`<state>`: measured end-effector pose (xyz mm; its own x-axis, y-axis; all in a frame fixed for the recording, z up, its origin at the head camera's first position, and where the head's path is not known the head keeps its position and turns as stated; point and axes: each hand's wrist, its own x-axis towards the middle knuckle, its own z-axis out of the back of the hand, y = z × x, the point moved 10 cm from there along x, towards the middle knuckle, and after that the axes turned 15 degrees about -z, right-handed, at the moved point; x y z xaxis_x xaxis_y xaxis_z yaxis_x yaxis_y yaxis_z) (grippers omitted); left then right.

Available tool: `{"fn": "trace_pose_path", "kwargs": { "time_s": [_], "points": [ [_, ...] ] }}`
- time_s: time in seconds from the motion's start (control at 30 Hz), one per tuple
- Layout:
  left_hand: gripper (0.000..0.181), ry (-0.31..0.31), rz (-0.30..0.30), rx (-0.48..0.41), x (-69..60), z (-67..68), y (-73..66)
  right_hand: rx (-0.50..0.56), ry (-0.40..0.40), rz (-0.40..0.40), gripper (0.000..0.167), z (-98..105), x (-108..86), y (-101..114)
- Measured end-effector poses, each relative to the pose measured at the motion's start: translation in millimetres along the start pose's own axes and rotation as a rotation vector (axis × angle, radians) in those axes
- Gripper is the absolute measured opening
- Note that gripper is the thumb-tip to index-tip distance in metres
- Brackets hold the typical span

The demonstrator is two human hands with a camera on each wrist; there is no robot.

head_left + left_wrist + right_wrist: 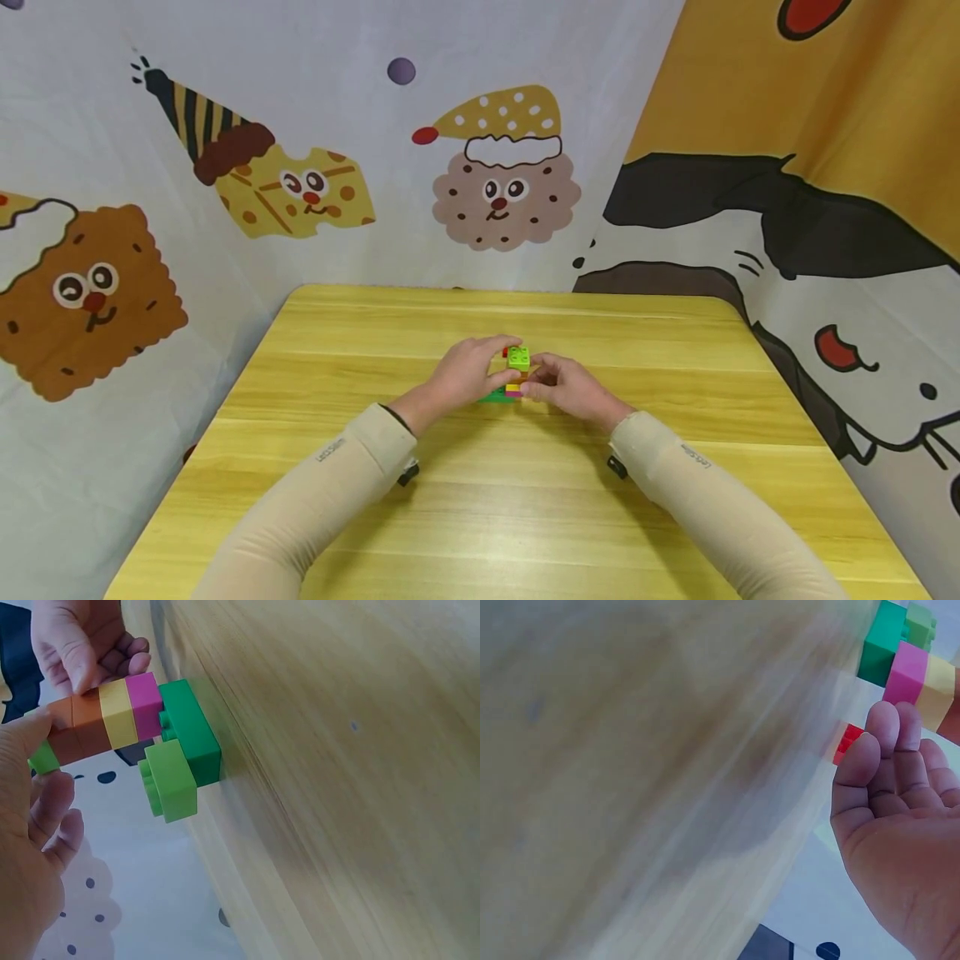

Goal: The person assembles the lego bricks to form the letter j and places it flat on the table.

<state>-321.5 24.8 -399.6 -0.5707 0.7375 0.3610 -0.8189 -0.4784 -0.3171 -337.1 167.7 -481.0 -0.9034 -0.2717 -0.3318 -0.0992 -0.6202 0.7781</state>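
Note:
A toy brick tower stands on a dark green base brick [196, 731], with a pink brick [145, 705], a yellow brick [118, 714], orange bricks [79, 724] and a lime top brick [518, 358] stacked above. Beside the stack, a light green brick [171, 780] sits on the base. My left hand [465, 371] pinches the tower near its top, thumb on the near side. Close against the tower's right side is my right hand [573, 389], fingers loosely bent and gripping nothing visible; whether its fingertips touch the bricks is hard to tell.
A red brick [847, 742] shows beyond the right fingers, behind the tower. The wooden table [480, 508] stretches around the hands, its far edge meeting a cartoon-printed cloth [330, 67].

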Motion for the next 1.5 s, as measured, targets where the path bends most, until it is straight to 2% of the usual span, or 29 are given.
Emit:
{"fn": "trace_pose_path", "kwargs": {
  "time_s": [0.33, 0.83, 1.1, 1.5],
  "points": [
    [0.055, 0.001, 0.016, 0.016, -1.2, -1.3, 2.7, -0.018, -0.033, 0.047, 0.061, 6, -3.1, 10],
    [0.054, -0.002, 0.016, -0.002, -4.0, -1.6, 4.2, 0.018, -0.046, 0.079, 0.061, 14, -9.9, 22],
    [0.054, -0.020, 0.006, -0.019, -5.7, -0.7, 5.3, 0.045, -0.031, 0.098, 0.054, 15, -10.6, 26],
    [0.053, -0.023, -0.006, 0.006, -6.5, 1.0, 5.0, 0.037, -0.098, 0.133, 0.048, 23, -13.3, 35]
  ]
}}
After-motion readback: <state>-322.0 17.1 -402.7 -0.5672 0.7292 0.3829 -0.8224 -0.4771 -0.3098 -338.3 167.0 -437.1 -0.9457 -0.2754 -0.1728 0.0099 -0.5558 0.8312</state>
